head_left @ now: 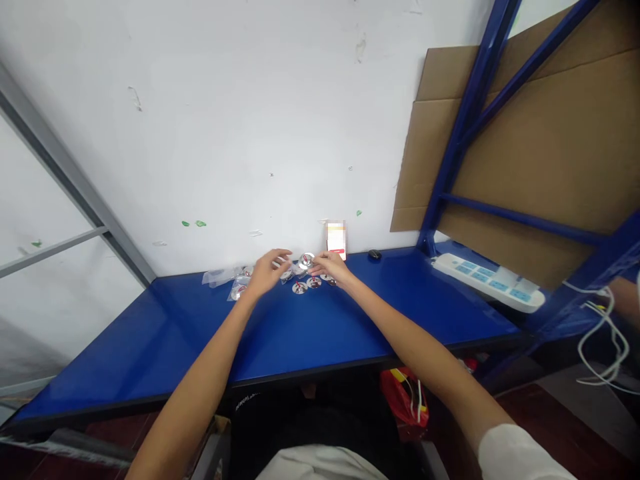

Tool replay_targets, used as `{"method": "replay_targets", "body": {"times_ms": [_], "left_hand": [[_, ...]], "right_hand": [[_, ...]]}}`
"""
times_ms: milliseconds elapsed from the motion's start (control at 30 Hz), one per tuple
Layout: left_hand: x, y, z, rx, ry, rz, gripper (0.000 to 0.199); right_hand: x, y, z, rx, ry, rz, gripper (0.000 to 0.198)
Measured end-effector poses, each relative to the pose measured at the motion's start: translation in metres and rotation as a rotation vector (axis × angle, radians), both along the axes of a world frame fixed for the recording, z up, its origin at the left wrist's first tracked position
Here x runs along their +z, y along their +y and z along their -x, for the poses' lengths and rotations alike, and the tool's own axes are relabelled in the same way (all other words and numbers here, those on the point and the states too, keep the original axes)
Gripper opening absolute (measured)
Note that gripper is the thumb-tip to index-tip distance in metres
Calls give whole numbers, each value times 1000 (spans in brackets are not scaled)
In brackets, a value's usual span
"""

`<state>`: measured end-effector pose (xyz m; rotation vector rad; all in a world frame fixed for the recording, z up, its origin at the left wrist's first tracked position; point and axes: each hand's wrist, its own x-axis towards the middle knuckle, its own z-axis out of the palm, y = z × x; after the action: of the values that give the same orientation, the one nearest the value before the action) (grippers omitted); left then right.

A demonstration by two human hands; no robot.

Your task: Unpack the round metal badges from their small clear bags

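Note:
My right hand pinches the edge of a round silver disc with a small red mark in its middle. Facing it from the left, my left hand has thumb and fingers curved apart. Close to the left fingertips is another round piece in clear plastic, and I cannot tell whether they touch it. Several round discs with red marks, one of them a flat disc, lie in a row below my right hand. Beside my left wrist lies a bagged disc, next to a clear plastic bag.
A phone with a lit screen leans on the wall behind my right hand. A black mouse sits farther right on the blue table. At the right are a white power strip, a blue frame and cardboard.

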<state>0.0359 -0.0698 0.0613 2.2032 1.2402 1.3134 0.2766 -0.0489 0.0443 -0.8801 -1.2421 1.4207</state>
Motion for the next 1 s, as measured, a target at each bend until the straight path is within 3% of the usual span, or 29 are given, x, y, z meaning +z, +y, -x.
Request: {"method": "replay_targets", "body": {"times_ms": [133, 300, 467, 700, 1000], "left_hand": [[-12, -6, -26, -32, 116, -62, 41], [-16, -5, -20, 11, 86, -85, 38], [-13, -10, -26, 13, 33, -69, 32], [-14, -13, -36, 15, -203, 7, 29], [-25, -2, -37, -58, -431, 132, 32]], "right_hand": [[-1, -9, 13, 8, -42, -79, 23], [-1, -7, 13, 22, -59, -135, 31], [5, -8, 8, 58, -12, -98, 31], [15, -12, 4, 136, 36, -58, 18], [16, -10, -3, 200, 121, -40, 20]]}}
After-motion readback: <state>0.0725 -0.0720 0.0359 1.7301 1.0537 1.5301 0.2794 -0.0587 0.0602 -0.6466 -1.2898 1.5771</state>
